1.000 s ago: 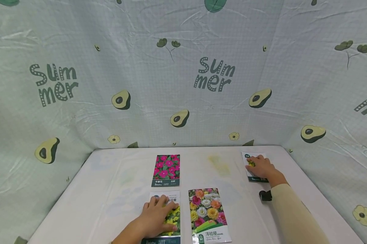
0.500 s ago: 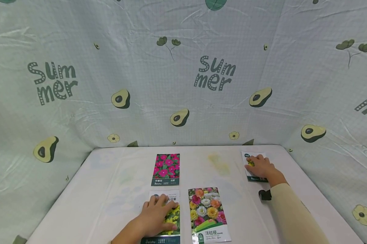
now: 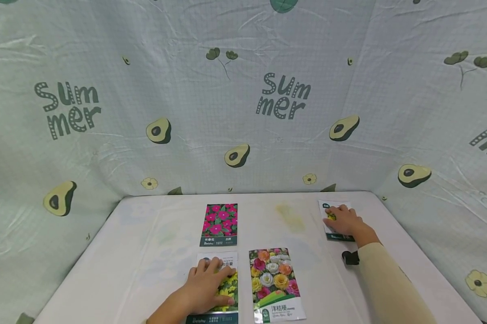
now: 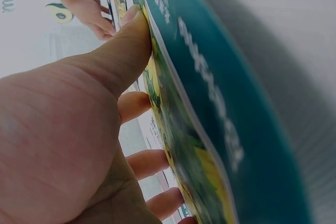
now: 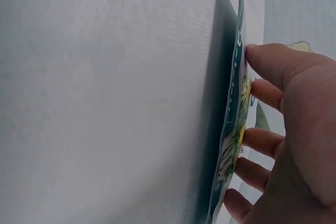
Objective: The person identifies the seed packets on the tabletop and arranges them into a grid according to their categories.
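My left hand [image 3: 205, 285] rests spread on a seed packet [image 3: 217, 318] printed with yellow flowers, a white top and a dark green bottom band. In the left wrist view its thumb and fingertips touch the packet's face [image 4: 178, 124]. At the far right of the table, my right hand [image 3: 344, 220] lies on a second yellow-flower packet [image 3: 324, 211], also white above and green below. The right wrist view has its fingertips touching the printed face [image 5: 242, 98], with the packet's lower edge standing a little off the tabletop. The hands cover part of both pictures.
A packet with pink flowers [image 3: 221, 222] lies behind the left hand. Right of that hand is a packet of mixed-colour roselike flowers [image 3: 273, 281]. A small black object [image 3: 350, 258] sits by the right sleeve [image 3: 383, 279]. A printed curtain [image 3: 243, 99] rises behind the white table [image 3: 146, 252].
Both hands stay on their packets. Only the head view has shifted very slightly.
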A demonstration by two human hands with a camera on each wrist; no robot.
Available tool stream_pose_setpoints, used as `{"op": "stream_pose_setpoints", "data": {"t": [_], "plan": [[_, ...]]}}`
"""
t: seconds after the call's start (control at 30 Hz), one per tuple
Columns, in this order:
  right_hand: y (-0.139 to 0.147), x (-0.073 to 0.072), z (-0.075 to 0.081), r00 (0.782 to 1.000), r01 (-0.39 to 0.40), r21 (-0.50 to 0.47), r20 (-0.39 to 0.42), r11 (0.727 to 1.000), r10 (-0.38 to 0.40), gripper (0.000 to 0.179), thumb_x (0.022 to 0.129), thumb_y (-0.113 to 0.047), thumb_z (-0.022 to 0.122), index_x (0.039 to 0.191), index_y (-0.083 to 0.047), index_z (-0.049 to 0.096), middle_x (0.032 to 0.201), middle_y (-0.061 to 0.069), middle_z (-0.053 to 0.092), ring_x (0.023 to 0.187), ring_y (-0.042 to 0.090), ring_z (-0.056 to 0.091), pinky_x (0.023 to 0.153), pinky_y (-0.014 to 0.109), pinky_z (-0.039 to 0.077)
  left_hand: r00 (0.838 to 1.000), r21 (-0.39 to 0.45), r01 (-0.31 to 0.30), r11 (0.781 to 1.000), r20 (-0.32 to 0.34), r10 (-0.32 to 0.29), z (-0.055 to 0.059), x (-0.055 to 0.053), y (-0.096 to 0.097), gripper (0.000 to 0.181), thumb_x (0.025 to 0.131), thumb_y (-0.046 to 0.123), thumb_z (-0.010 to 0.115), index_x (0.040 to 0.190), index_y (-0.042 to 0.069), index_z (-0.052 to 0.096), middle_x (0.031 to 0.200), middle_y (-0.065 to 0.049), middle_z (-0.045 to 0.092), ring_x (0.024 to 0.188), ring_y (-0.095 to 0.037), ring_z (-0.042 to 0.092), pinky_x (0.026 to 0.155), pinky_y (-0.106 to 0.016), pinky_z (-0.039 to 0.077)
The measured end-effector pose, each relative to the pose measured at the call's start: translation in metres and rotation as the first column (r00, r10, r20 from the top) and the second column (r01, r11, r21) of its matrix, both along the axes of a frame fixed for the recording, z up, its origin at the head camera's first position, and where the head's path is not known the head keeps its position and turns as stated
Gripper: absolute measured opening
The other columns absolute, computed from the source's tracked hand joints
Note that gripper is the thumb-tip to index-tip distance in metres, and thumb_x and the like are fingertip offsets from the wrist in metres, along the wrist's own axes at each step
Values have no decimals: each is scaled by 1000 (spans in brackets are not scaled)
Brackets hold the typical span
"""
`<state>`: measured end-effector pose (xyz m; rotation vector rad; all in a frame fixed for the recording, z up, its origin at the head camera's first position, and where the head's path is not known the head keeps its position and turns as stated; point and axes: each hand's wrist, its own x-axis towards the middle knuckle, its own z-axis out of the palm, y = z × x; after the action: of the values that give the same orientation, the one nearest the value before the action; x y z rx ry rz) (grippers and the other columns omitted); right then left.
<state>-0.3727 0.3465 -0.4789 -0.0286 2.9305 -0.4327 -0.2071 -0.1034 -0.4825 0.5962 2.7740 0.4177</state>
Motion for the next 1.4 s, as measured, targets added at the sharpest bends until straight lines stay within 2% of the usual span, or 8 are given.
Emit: {"op": "stream_pose_setpoints", "data": {"t": [0.17,0.43,0.9,1.4], "plan": [[-2,0,0,1000,14,-7,20,1000,-14,66,103,-48,54,155,-9,41,155,33,28,136,56,29,108,74,30,1000,-10,6,1000,0,-6,2,1,-1,68,84,71,67,142,38,56,136,-5,44,119,-36,40,89,-60,37],[-5,1,3,1000,11,-16,27,1000,-10,64,104,-45,54,155,-9,41,154,32,28,135,55,28,108,73,31,1000,-12,-7,1000,7,7,10,4,3,65,85,59,75,141,32,57,134,-6,44,116,-36,40,89,-59,37],[-9,2,2,999,4,-32,32,999,-3,62,103,-42,55,154,-9,42,154,31,30,134,54,30,107,72,32,1000,-8,-8,1000,4,8,7,2,2,66,84,61,74,141,32,58,134,-5,45,116,-36,40,89,-60,37],[-15,0,1,999,-39,-28,5,999,39,59,103,-42,57,151,-10,46,153,31,33,131,52,34,106,73,32,1000,-4,-14,1000,21,14,11,2,2,65,84,61,74,141,32,58,133,-5,45,115,-35,40,88,-58,36]]}}
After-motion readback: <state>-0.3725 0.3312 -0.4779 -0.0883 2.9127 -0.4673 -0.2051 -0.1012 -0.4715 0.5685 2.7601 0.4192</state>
